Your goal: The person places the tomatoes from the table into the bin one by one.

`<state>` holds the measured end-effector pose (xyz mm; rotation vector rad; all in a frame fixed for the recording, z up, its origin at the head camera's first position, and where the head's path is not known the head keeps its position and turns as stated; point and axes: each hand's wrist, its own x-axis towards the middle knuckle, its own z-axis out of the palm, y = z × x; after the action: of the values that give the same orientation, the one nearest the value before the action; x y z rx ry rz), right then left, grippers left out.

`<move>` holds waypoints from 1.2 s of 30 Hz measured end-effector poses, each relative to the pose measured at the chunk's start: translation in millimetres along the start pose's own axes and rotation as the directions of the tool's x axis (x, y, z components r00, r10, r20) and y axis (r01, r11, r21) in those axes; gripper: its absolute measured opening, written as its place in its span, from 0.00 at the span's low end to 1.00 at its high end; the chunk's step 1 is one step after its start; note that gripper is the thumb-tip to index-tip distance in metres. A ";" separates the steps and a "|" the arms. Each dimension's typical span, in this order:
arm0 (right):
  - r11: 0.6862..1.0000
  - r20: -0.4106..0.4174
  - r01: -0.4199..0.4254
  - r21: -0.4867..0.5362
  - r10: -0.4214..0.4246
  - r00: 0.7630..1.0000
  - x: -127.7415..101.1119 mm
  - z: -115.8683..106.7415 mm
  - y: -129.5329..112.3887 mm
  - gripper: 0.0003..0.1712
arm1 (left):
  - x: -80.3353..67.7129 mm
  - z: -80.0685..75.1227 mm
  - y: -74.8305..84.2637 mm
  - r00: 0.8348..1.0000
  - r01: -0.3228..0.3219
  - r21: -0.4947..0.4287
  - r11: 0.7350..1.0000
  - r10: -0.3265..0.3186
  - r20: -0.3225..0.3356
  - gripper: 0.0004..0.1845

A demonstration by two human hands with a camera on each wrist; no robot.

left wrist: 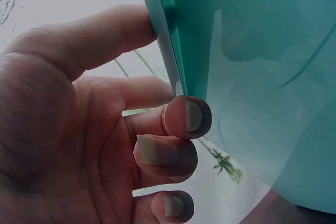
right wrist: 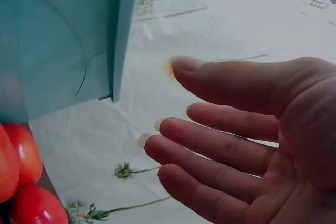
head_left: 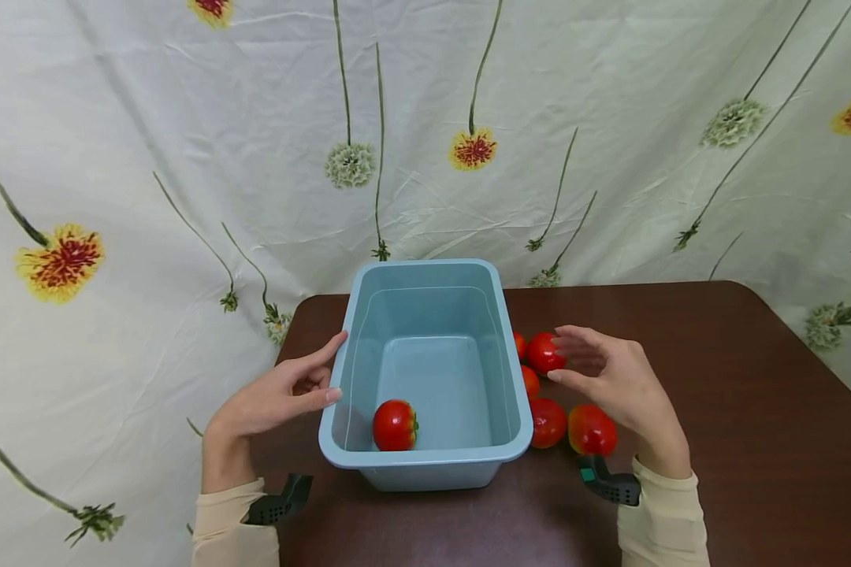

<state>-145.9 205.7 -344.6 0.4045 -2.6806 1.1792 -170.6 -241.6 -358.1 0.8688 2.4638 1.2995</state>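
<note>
**Holding the blue bin [head_left: 454, 455] by its rim with the left hand [head_left: 284, 400], spreading the right hand [head_left: 620, 386] beside it**

Head view: holds the bin's left rim lightly, with thumb and index finger set apart along the edge and the other fingers curled in. Rests the bin on the dark brown tabletop [head_left: 723, 378]. Contains one red tomato [head_left: 393, 425], lying on the bin's floor in the near left corner, green stem end turned right; near the left thumb, across the bin wall from it. Shows five more tomatoes [head_left: 548, 423] on the tabletop, grouped along the bin's right side, some partly hidden by it. Spreads the right hand over that group, thumb well apart from gently bent fingers, overlapping one tomato from this angle. Wears cream sleeves [head_left: 665, 520] and black wrist devices [head_left: 273, 508], with a green patch on the right one. Includes a white cloth [head_left: 425, 220] behind, printed with flowers.

Left wrist view: shows the rim close up, with thumb and index finger meeting its edge, and a curled fingertip in front of the bin wall. Shows two more curled fingers below.

Right wrist view: shows the palm, thumb and four fingers, apart from the bin at upper left. Includes three tomatoes bunched at lower left, beyond the fingertips.
</note>
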 end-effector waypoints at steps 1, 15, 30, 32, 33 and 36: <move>1.000 0.008 -0.015 -0.005 0.015 1.000 0.8 0.0 1.7 0.27 | -0.1 -0.1 -0.4 1.000 -0.001 0.003 1.000 0.001 0.001 0.41; 0.988 0.192 -0.135 -0.069 0.146 0.970 16.1 24.2 30.5 0.28 | -1.2 -0.8 -1.4 1.000 0.005 0.021 1.000 -0.005 0.005 0.42; 0.959 0.187 -0.092 -0.268 0.146 0.972 32.8 70.1 40.5 0.27 | 0.5 -0.1 -1.4 1.000 -0.007 0.010 1.000 0.007 0.009 0.42; 0.958 0.190 -0.103 -0.268 0.157 0.969 32.8 71.7 42.1 0.28 | 0.5 0.0 -1.3 1.000 -0.006 0.010 1.000 0.006 0.007 0.42; 0.958 0.195 -0.108 -0.265 0.163 0.967 33.0 72.8 43.1 0.28 | 0.6 0.0 -1.1 1.000 -0.005 0.010 1.000 0.005 0.006 0.42; 0.957 0.205 -0.132 -0.258 0.188 0.961 33.8 76.1 45.3 0.29 | 0.8 0.2 -1.4 1.000 -0.003 0.014 1.000 0.003 -0.001 0.42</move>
<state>-196.7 172.7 -417.3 0.3025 -3.0619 0.8703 -171.7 -241.6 -359.3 0.8763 2.4761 1.2857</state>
